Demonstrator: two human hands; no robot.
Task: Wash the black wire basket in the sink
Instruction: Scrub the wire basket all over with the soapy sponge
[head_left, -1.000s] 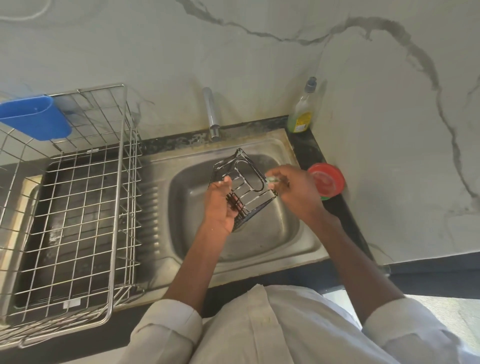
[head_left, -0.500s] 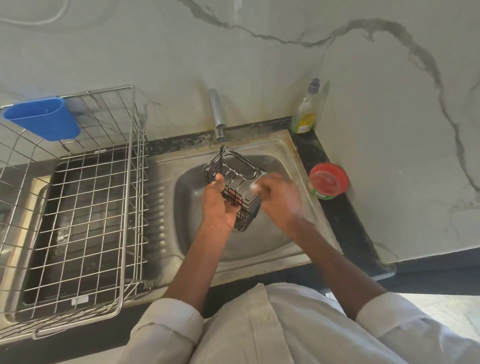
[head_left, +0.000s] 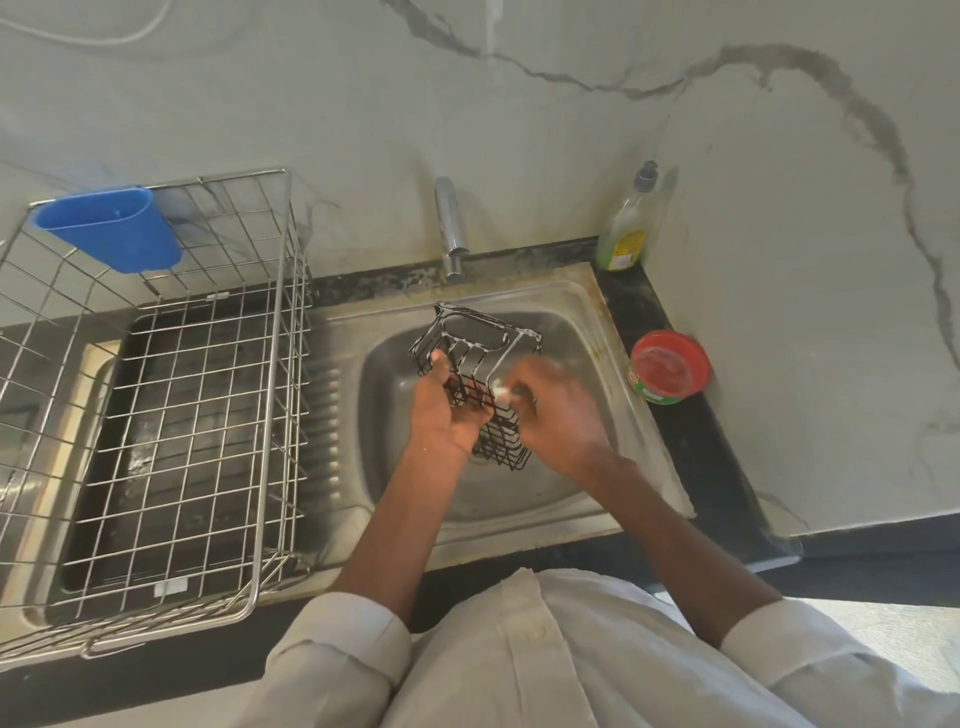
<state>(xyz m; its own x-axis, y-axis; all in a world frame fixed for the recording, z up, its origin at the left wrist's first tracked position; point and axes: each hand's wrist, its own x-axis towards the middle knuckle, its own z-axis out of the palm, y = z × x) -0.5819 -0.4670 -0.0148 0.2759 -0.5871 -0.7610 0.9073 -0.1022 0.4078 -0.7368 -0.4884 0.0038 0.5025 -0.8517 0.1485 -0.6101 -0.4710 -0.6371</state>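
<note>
Left hand (head_left: 441, 410) grips basket (head_left: 480, 379) above sink (head_left: 582, 306), fingers curled round wires. Right hand (head_left: 556, 410), blurred, pinches small white scrubber (head_left: 500, 396) against basket.

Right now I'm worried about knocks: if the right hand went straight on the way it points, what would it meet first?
The right hand points left, so it would probably meet the black wire basket first.

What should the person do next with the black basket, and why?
Probably keep rubbing, sliding the small pale scrubber down the black wire basket toward its lower end. The left hand grips the basket over the sink, the right hand pinches the scrubber against the wires, and no water can be seen running from the tap, so rinsing likely comes later.
</note>
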